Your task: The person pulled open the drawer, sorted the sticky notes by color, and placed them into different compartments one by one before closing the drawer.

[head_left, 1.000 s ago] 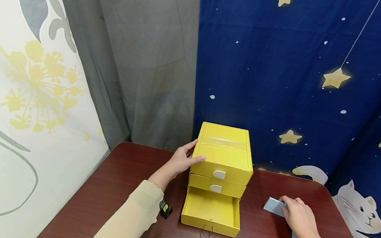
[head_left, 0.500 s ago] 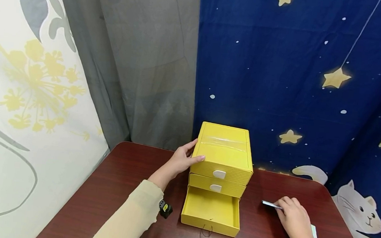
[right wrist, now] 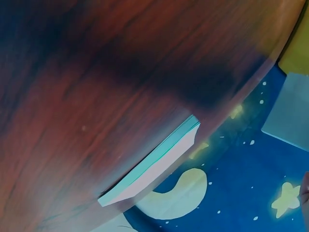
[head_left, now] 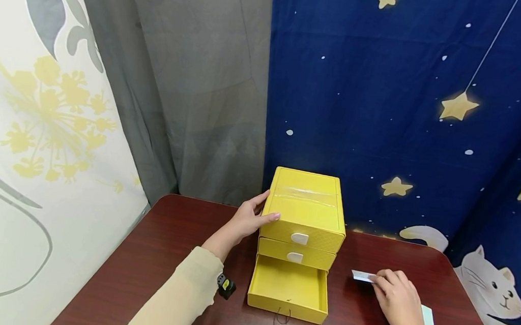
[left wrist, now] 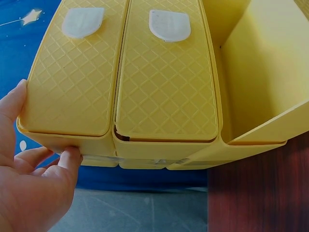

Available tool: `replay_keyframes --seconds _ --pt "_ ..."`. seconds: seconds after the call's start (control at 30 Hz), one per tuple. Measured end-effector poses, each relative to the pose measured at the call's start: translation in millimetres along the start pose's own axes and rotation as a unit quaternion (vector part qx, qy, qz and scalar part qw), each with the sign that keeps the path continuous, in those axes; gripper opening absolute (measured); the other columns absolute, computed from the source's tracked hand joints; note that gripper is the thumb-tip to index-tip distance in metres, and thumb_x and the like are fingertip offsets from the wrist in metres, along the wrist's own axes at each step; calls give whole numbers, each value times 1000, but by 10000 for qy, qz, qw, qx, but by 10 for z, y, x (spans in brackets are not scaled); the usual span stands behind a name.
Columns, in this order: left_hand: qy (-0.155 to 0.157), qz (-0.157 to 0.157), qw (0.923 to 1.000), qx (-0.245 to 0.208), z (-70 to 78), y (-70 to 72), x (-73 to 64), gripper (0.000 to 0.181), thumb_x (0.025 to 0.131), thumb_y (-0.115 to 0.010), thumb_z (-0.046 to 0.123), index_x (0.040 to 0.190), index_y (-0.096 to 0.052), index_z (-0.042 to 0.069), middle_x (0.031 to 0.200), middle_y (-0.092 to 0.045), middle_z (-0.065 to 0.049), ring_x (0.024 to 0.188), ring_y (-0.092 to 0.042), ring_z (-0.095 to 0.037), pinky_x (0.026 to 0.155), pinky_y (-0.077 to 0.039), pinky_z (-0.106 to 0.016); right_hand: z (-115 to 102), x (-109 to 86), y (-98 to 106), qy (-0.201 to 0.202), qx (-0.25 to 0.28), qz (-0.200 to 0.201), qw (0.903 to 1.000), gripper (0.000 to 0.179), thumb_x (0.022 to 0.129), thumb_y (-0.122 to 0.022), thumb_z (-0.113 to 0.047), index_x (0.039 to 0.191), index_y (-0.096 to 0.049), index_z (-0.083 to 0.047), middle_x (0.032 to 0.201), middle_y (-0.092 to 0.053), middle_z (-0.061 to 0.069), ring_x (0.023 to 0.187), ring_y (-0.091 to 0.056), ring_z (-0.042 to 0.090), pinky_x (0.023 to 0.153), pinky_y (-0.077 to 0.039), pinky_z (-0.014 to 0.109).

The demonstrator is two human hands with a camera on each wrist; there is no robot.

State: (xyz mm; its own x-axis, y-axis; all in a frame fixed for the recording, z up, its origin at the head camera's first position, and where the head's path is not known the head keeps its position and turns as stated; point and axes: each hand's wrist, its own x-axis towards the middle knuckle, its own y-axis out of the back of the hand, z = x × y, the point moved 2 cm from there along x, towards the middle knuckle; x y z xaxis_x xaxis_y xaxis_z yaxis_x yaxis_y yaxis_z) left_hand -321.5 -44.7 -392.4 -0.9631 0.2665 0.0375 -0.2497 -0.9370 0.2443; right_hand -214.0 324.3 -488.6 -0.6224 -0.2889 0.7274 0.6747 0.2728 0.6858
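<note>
A yellow drawer unit [head_left: 308,202] stands on the table, its bottom drawer [head_left: 290,282] pulled out. My left hand [head_left: 247,220] holds the unit's upper left corner, thumb on the top edge and fingers against the side, as the left wrist view also shows. Off to the right, my right hand [head_left: 399,296] pinches a thin, flat pale-blue pad [head_left: 363,276] just above the table; in the right wrist view this pad [right wrist: 290,113] appears at the right edge. Another small pad of paper [head_left: 428,322], teal and pale pink along its edge, lies on the table beside my right wrist.
The dark red tabletop [head_left: 166,257] has rounded far corners, with curtains hanging behind it. The two upper drawers are closed and have white tabs. A thin dark loop [head_left: 281,317] hangs at the open drawer's front.
My right hand has tilted the pale-blue pad and shifted it slightly left. More of the other pad shows beside the wrist. My left hand and the drawer unit have not moved.
</note>
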Motion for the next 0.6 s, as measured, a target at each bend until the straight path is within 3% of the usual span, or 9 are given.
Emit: replay_keyframes --seconds 0.03,0.1,0.13,0.27,0.6 --pt "-1 3 10000 0 -1 1 0 86 81 -74 38 150 -26 23 156 -25 -2 142 -26 -21 109 -36 -40 -14 0 7 44 49 54 10000 11 72 -76 -18 82 -74 -13 82 -62 -2 75 -51 21 57 -43 38" --pt "-16 0 10000 -14 -2 3 -2 85 81 -74 38 150 -27 24 156 -25 -2 142 -26 -21 109 -36 -40 -41 -1 18 115 140 153 9997 18 85 -66 -29 84 -74 -13 82 -62 -1 74 -51 21 59 -43 38" --pt "-21 -2 10000 -18 0 2 -4 85 81 -74 38 150 -27 24 156 -25 -2 143 -26 -21 109 -36 -40 -54 1 23 139 204 190 9995 16 85 -66 -27 84 -75 -13 82 -62 -1 74 -51 21 60 -43 38" --pt "-40 0 10000 -21 4 -1 -5 85 81 -74 37 150 -27 24 156 -25 -1 143 -26 -21 109 -35 -39 -118 13 37 189 346 362 9986 57 101 -31 -45 83 -74 -12 81 -62 -1 72 -50 20 62 -40 36" --pt "-20 -1 10000 -18 -11 -7 11 87 81 -74 36 151 -25 20 156 -24 -2 143 -25 -20 110 -34 -38 -316 47 106 178 510 205 9983 57 101 -30 -47 84 -74 -14 81 -60 -5 73 -47 14 66 -37 28"
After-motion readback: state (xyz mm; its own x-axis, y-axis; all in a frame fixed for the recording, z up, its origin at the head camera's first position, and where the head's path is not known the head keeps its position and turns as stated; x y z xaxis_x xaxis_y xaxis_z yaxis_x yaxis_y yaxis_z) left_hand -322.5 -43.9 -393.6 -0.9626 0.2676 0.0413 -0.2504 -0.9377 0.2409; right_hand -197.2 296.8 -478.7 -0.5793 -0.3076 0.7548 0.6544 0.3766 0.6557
